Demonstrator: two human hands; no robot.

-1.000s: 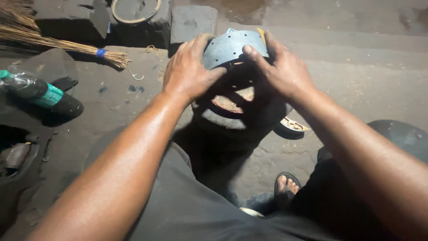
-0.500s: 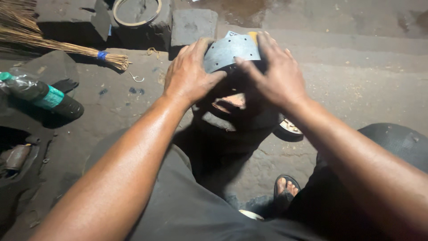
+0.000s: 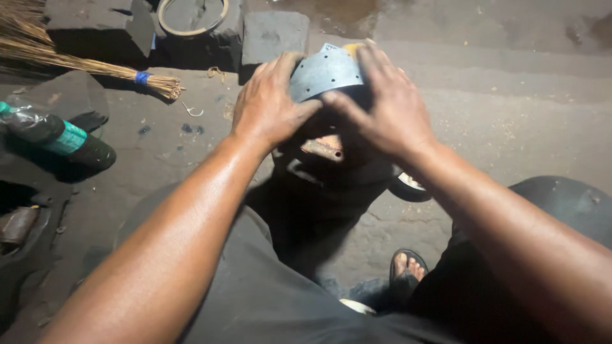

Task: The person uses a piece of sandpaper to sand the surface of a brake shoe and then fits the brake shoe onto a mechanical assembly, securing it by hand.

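Observation:
A curved grey metal plate with small holes (image 3: 324, 71) rests on top of a dark round object (image 3: 331, 162) standing on the ground in front of me. My left hand (image 3: 271, 105) grips the plate's left edge. My right hand (image 3: 382, 105) lies over its right side, fingers spread. Both thumbs meet near the plate's lower edge. Most of the dark object lies in shadow beneath my hands.
A straw broom (image 3: 76, 60) lies at the upper left beside stone blocks (image 3: 271, 32) and a metal ring (image 3: 191, 14). A dark bottle with a green label (image 3: 60, 137) lies at the left. My sandalled foot (image 3: 405, 267) shows below, a dark round object (image 3: 567, 204) at the right.
Both hands have slid higher and closer together over the grey plate, and the plate with the dark object has shifted a little up and away in view.

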